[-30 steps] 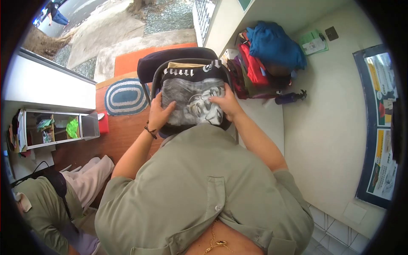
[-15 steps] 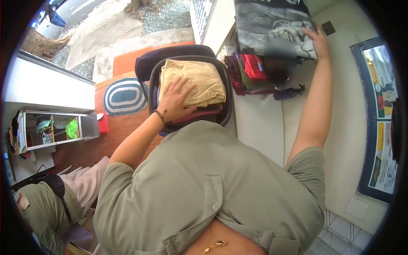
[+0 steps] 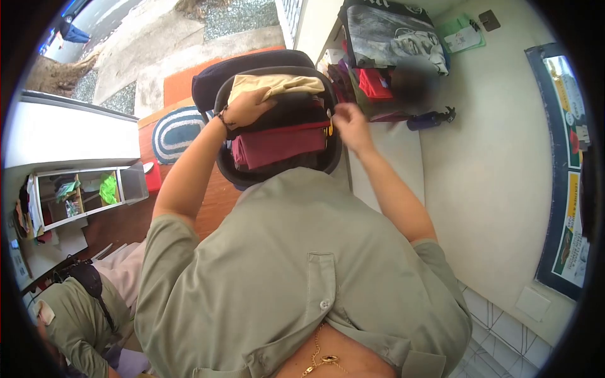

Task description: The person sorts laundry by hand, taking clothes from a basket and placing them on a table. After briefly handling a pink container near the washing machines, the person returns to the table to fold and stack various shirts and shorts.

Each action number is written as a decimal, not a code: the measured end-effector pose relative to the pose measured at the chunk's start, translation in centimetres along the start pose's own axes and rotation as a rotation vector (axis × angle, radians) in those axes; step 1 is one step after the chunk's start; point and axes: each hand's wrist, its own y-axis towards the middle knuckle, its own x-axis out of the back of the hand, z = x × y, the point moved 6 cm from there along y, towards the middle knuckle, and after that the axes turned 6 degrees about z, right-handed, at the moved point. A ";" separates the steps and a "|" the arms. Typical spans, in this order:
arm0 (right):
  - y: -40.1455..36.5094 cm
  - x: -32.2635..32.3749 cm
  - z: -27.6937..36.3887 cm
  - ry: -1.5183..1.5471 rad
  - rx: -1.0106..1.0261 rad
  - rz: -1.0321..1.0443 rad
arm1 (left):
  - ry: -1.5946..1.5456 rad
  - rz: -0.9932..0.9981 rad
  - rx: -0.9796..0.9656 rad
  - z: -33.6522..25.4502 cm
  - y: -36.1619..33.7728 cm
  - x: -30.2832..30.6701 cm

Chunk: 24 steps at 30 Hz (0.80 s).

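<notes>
Left: my left hand (image 3: 246, 107) is clamped on the near edge of the tan folded garment (image 3: 277, 84), fingers tucked under, tipping it up toward the top of the frame. Gripping the edge like that keeps the fold together, I'd say.
Right: my right hand (image 3: 350, 123) is at the right edge of the stack with its fingers curled. I cannot tell whether they pinch any cloth.
Under the tan: a dark garment (image 3: 296, 107), then a maroon folded garment (image 3: 277, 143) lying flat, bared because the top fold is tipped up.
Basket: the dark basket (image 3: 227, 170), upper centre, holds the whole stack close to my chest, in easy reach of both hands.
Counter: the white counter (image 3: 384, 157) is just right of the basket.
Heap: upper right, a printed black tee (image 3: 391, 38) lies on top of piled clothes, with a red garment (image 3: 375, 85) beneath.
Bottle: a dark bottle (image 3: 428, 118) lies on its side beside the heap.
Floor: a striped rug (image 3: 176, 129) is left of the basket.
Lower left: another person (image 3: 75, 309), well apart from my hands.
</notes>
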 end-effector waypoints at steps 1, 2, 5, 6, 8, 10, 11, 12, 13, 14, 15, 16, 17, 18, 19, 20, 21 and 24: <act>-0.1 -2.3 -4.7 0.046 -0.104 -0.022 | 0.047 0.028 0.077 -0.6 -0.4 -0.4; -0.2 -4.1 -8.0 0.092 -0.208 -0.044 | 0.093 0.055 0.154 -1.1 -0.9 -1.1; -1.8 -6.4 -4.7 0.292 -0.605 0.043 | 0.426 -0.069 -0.068 -4.9 -2.7 -3.8; -1.6 -6.5 -4.4 0.366 -0.630 0.062 | 0.530 -0.152 -0.174 -6.9 -3.4 -4.2; -0.3 -6.6 -4.0 0.514 -0.673 0.098 | 0.599 -0.278 -0.111 -7.9 -3.2 -4.8; 1.0 -6.3 -1.3 0.647 -0.591 0.195 | 0.469 -0.264 0.045 -6.6 -2.6 -4.8; 1.8 -5.8 -0.1 0.721 -0.538 0.261 | 0.309 -0.189 0.164 -4.2 -1.4 -4.0; 2.5 -5.3 1.1 0.795 -0.482 0.326 | 0.150 -0.113 0.284 -2.2 -0.6 -3.5; 2.9 -4.3 1.9 0.820 -0.455 0.265 | 0.218 -0.320 -0.054 -5.5 -0.4 0.4; 3.0 -3.5 2.4 0.845 -0.429 0.204 | 0.212 -0.206 0.070 -5.0 -0.1 1.8; 3.0 -2.7 2.4 0.808 -0.408 0.143 | 0.096 -0.205 0.084 -1.5 0.8 1.9; 2.6 -2.7 1.5 0.735 -0.417 0.109 | -0.018 -0.204 0.098 1.6 1.4 1.9; 1.8 -3.1 -0.3 0.662 -0.425 0.075 | -0.055 -0.173 0.151 1.6 1.1 2.7; 1.2 -3.5 -2.4 0.589 -0.432 0.040 | -0.092 -0.142 0.202 1.5 0.9 3.5; 0.6 -4.9 -6.0 0.455 -0.548 0.186 | -0.096 -0.128 0.169 2.1 0.9 3.7; -2.2 -5.2 -2.9 0.255 -0.619 0.167 | -0.067 -0.139 0.136 1.5 0.9 3.6; -2.8 -7.0 -6.0 0.189 -0.571 0.215 | -0.038 -0.149 0.102 0.7 0.4 3.5; -4.7 -9.9 -6.7 -0.078 -0.393 0.092 | 0.178 -0.185 -0.167 -6.3 -1.6 2.5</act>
